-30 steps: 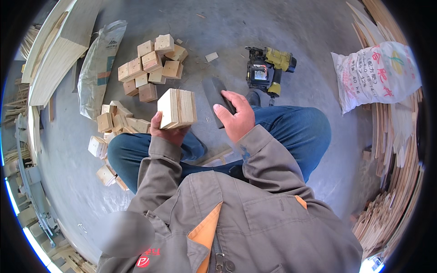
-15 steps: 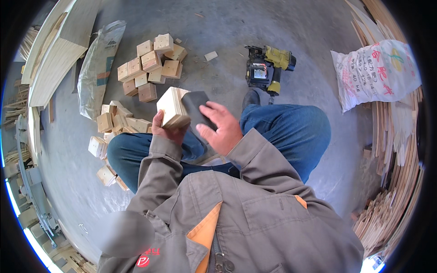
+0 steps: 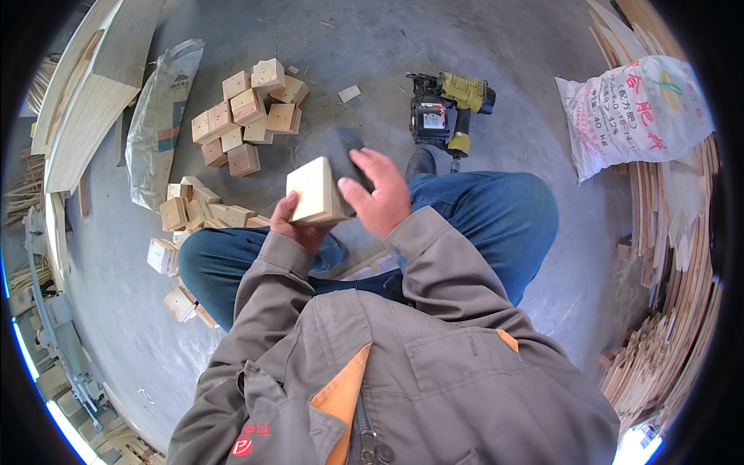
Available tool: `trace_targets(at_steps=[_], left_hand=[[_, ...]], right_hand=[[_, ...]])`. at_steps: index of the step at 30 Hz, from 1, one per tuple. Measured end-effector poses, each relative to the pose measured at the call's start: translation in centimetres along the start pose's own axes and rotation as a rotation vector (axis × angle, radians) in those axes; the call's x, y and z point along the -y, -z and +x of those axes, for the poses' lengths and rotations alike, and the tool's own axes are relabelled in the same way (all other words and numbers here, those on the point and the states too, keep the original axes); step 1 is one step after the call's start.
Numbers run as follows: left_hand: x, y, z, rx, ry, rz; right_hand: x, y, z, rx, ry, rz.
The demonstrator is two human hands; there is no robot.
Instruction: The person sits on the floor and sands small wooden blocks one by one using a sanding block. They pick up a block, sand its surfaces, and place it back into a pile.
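My left hand (image 3: 298,229) is closed around the lower left of a pale wooden block (image 3: 313,191), holding it tilted above the gap between my knees. My right hand (image 3: 381,194) grips a dark grey block (image 3: 346,151) that looks like a sanding block. This lies along the right side of the wooden block, its outline smeared by motion. Right-hand fingers curl over its outer edge, with the thumb nearer the wood. Beyond my hands, similar wooden blocks (image 3: 248,107) are heaped on the floor, and more blocks (image 3: 198,208) lie beside my left knee.
A yellow-and-black nail gun (image 3: 457,108) lies on the floor past my right foot. One printed white sack (image 3: 632,116) rests at the right by stacked wood strips (image 3: 674,310). Another plastic sack (image 3: 163,124) and large boards (image 3: 101,93) are at the left.
The wooden block has shifted slightly right and down. The dark block has slid away from me along its side, with my right hand still on it. The whole view has moved a little.
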State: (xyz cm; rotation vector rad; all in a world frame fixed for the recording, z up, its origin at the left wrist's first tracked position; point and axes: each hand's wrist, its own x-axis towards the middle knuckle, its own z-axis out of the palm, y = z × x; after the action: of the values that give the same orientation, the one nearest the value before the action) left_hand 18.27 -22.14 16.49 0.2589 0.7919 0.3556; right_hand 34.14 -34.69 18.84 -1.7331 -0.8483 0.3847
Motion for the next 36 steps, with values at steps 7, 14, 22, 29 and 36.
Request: trace_targets(at_steps=[7,14,22,29,36], left_hand=[[-2.0,0.4,0.3,-0.228,-0.121,-0.093],[0.0,-0.1,-0.3,-0.001,0.063,0.04],[-1.6,0.7,0.9,-0.18,-0.046,-0.137],[-1.7,1.3,0.0,-0.067,0.02,-0.078],[-0.8,-1.0,-0.8,0.34,0.027,0.092]], right_hand=[[3.2,-0.7,-2.5,0.21,0.106,0.122],[-0.8,-0.1,1.0,0.001,-0.023,-0.053],[2.6,0.7,-2.4,0.198,0.192,0.011],[1.9,-0.5,-0.3,0.111,0.156,0.019],[-2.7,2.1,1.7,-0.143,-0.288,-0.011]])
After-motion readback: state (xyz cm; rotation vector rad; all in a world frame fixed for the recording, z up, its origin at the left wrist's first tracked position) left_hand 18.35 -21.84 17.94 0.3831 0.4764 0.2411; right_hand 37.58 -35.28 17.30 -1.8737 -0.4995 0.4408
